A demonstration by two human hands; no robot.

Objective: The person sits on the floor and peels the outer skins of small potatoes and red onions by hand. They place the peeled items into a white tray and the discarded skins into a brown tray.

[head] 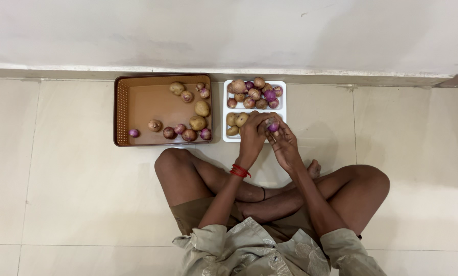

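I sit cross-legged on the floor. My left hand (253, 134) and my right hand (283, 142) meet over the near half of a white two-part tray (281, 110). Both hands close around a small purple onion (274, 127). The near compartment holds a few potatoes (236, 120) beside my left hand. The far compartment holds a pile of onions and potatoes (254, 93). A red band circles my left wrist.
A brown tray (123, 110) with a perforated rim lies left of the white one, holding several scattered potatoes and onions (197, 122). A white wall (229, 36) runs just behind both trays. My knees (174, 159) flank the trays on pale floor tiles.
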